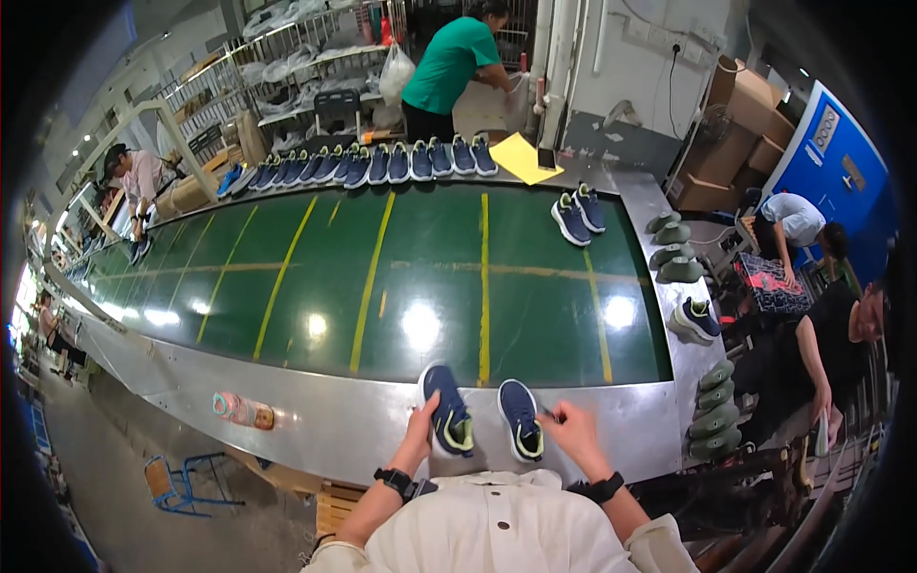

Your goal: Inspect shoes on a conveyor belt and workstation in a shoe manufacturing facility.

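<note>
My left hand (pixel 423 420) is closed round the side of a navy sneaker (pixel 445 393) with a white sole and lime-green collar lining. That shoe tilts at the near metal edge of the conveyor table. A matching sneaker (pixel 517 405) rests just to its right on the metal, toe pointing away from me. Beside its right side, my right hand (pixel 573 432) pinches a small dark thing close to the shoe, too small to name. Wristbands with dark units circle both my wrists.
A green conveyor belt (pixel 430 277) with yellow lines lies ahead, bearing a sneaker pair (pixel 578 216). Several sneakers line its far edge near yellow paper (pixel 521 158). Shoe lasts (pixel 716 411) and one sneaker (pixel 697 320) stand right. A pink bottle (pixel 244 411) lies left. Several people work around.
</note>
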Demonstrator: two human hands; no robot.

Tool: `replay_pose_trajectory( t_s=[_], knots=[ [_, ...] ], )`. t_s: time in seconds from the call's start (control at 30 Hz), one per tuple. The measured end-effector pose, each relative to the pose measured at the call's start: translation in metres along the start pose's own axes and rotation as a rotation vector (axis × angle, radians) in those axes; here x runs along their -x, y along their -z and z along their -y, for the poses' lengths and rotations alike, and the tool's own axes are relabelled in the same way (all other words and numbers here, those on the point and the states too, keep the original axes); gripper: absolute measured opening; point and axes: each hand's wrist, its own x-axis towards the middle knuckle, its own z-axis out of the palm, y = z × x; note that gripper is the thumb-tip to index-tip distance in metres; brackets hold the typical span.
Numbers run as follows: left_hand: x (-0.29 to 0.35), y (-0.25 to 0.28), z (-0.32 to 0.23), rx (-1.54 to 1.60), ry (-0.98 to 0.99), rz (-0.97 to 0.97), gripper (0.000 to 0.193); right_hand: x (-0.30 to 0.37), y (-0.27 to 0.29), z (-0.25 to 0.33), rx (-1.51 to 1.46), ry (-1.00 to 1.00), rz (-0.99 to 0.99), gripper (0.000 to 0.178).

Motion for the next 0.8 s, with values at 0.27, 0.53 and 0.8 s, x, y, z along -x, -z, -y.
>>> replay_pose_trajectory(
  t_s=[0.27, 0.53, 0.8],
  knots=[
    [-0.022, 0.061, 0.046, -0.511, -0.184, -0.498, 0.06, 0.032, -0.035, -0.041, 0.152, 0.13, 0.188, 0.024],
    [0.013, 0.0, -0.011, -1.141, -0.899, -0.474, 0.045, 0.031, -0.04, -0.027, 0.317, 0.1, 0.472, 0.032],
    [0.003, -0.043, -0.002, -0.627, -0.493, -0.262, 0.052, 0.031, -0.059, -0.051, 0.126, 0.019, 0.324, 0.026]
  ],
)
